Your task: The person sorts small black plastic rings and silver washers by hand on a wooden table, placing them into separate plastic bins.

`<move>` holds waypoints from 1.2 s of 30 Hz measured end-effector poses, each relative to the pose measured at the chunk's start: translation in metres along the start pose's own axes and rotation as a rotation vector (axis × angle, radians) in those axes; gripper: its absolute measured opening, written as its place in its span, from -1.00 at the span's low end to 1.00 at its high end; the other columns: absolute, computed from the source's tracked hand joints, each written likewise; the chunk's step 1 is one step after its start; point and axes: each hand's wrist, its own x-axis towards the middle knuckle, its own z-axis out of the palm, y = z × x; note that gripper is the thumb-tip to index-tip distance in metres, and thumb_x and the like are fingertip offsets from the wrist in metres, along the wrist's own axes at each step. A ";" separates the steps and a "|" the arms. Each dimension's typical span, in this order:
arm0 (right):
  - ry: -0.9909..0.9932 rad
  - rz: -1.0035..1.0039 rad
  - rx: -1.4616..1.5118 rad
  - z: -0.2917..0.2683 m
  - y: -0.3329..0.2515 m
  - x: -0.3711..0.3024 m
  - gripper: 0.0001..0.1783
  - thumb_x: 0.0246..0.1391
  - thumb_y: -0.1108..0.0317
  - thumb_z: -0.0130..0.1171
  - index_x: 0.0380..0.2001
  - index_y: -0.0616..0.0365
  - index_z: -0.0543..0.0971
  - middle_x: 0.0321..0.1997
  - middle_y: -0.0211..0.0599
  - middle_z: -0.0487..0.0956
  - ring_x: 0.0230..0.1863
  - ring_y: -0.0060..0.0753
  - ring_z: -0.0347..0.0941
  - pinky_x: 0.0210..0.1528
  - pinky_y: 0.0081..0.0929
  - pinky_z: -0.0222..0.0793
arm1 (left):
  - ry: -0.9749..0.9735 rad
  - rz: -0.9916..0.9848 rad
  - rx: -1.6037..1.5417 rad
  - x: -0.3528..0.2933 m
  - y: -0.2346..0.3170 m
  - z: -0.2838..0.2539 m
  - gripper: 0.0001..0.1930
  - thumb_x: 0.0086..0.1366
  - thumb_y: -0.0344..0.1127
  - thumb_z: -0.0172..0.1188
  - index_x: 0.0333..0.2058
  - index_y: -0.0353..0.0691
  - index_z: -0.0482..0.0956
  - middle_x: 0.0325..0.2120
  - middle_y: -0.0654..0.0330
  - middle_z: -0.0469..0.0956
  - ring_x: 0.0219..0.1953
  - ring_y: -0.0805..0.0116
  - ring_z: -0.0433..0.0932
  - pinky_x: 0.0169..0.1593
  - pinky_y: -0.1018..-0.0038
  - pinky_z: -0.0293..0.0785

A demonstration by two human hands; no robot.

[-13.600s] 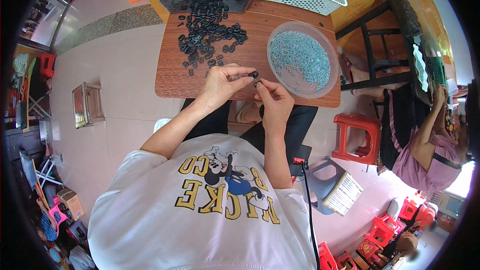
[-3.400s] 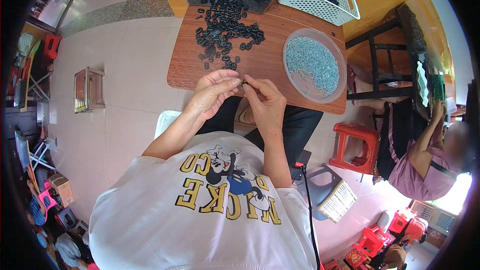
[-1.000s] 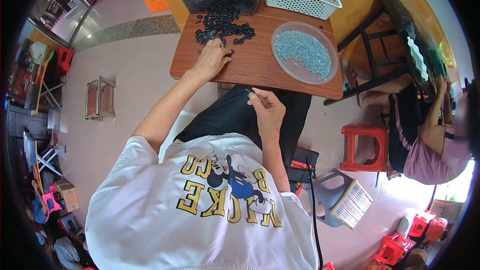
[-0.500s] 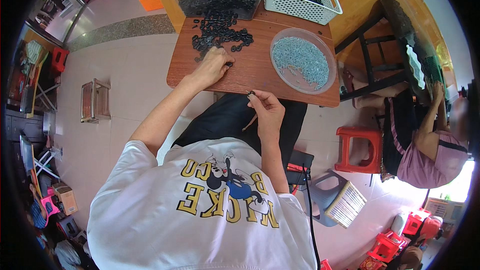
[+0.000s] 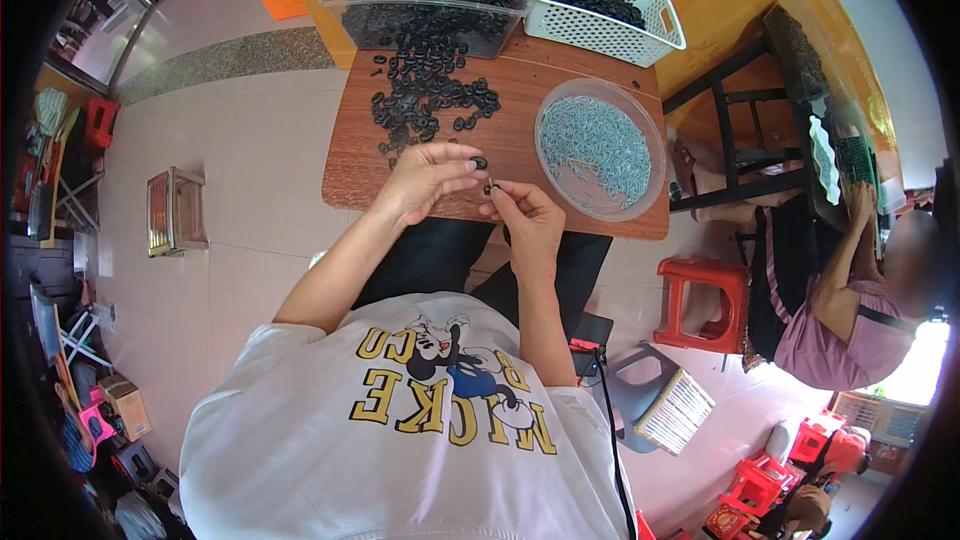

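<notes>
Over the near edge of the wooden table (image 5: 515, 90), my left hand (image 5: 425, 180) pinches a small black oval piece (image 5: 479, 163) between thumb and fingertips. Just right of it and slightly nearer, my right hand (image 5: 533, 225) is closed on a small dark piece with a thin pin like a screw (image 5: 489, 187) pointing up. The two held parts are close together; I cannot tell whether they touch. Beyond my left hand lies a loose pile of black oval pieces (image 5: 425, 100). To the right sits a round clear tub (image 5: 543, 145) of silvery screws (image 5: 600, 140).
At the table's far side stand a clear bin (image 5: 430, 25) heaped with black pieces and a white perforated basket (image 5: 600, 38) holding more. A red stool (image 5: 703, 305) is on the right, near a seated person (image 5: 840, 330). A small wooden stool (image 5: 176, 212) stands at left.
My left hand has left the pile and come right and nearer with a black oval piece, meeting my right hand. My right hand has barely shifted. The view has tilted slightly.
</notes>
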 end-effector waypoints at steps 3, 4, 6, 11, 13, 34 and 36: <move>0.000 0.019 -0.022 0.004 -0.007 0.006 -0.88 0.03 0.55 0.15 -0.32 0.36 0.56 -0.42 -0.24 0.61 -0.49 -0.56 0.52 -0.40 -0.70 0.40 | 0.064 -0.096 -0.302 -0.003 -0.007 0.003 -0.81 0.19 -0.48 0.16 -0.21 -0.39 0.52 -0.29 0.03 0.57 -0.24 0.26 0.60 -0.17 0.44 0.59; 0.003 0.027 -0.048 0.004 -0.009 0.007 -0.88 0.03 0.55 0.15 -0.33 0.36 0.56 -0.42 -0.23 0.61 -0.49 -0.55 0.52 -0.40 -0.70 0.41 | 0.062 -0.096 -0.305 -0.004 -0.007 0.005 -0.81 0.19 -0.48 0.16 -0.21 -0.39 0.52 -0.29 0.03 0.57 -0.24 0.26 0.60 -0.17 0.44 0.59; 0.005 0.037 -0.061 0.003 -0.009 0.010 -0.90 0.03 0.55 0.15 -0.35 0.36 0.56 -0.44 -0.25 0.60 -0.48 -0.56 0.53 -0.41 -0.69 0.43 | 0.103 -0.084 -0.291 -0.006 -0.004 0.011 -0.82 0.19 -0.49 0.16 -0.22 -0.38 0.53 -0.30 0.05 0.58 -0.24 0.25 0.60 -0.18 0.44 0.59; -0.006 0.054 -0.082 0.003 -0.010 0.015 -0.91 0.03 0.55 0.15 -0.36 0.36 0.55 -0.46 -0.26 0.59 -0.48 -0.57 0.53 -0.44 -0.69 0.45 | 0.123 -0.051 -0.318 -0.009 0.000 0.024 -0.83 0.19 -0.50 0.16 -0.23 -0.37 0.53 -0.32 0.05 0.58 -0.27 0.28 0.60 -0.19 0.43 0.59; 0.007 0.072 -0.128 0.004 -0.011 0.017 -0.91 0.03 0.56 0.15 -0.36 0.36 0.55 -0.47 -0.26 0.59 -0.48 -0.57 0.53 -0.45 -0.69 0.45 | 0.144 -0.047 -0.331 -0.009 0.000 0.026 -0.82 0.19 -0.50 0.16 -0.21 -0.39 0.52 -0.33 0.05 0.58 -0.29 0.30 0.59 -0.19 0.43 0.59; -0.001 0.046 -0.109 0.004 -0.002 0.023 -0.75 0.04 0.53 0.14 -0.16 0.35 0.52 -0.45 -0.34 0.58 -0.45 -0.64 0.49 -0.43 -0.75 0.35 | 0.193 0.027 -0.020 -0.013 0.004 0.029 -0.81 0.15 -0.56 0.18 -0.22 -0.42 0.57 -0.34 0.04 0.59 -0.36 0.41 0.58 -0.24 0.53 0.57; -0.014 0.056 -0.107 0.004 0.001 0.023 -0.71 0.05 0.55 0.13 -0.11 0.35 0.51 -0.46 -0.38 0.56 -0.45 -0.64 0.47 -0.39 -0.75 0.36 | 0.193 0.021 -0.036 -0.013 0.003 0.028 -0.80 0.14 -0.57 0.18 -0.21 -0.41 0.57 -0.34 0.05 0.59 -0.36 0.42 0.58 -0.26 0.56 0.56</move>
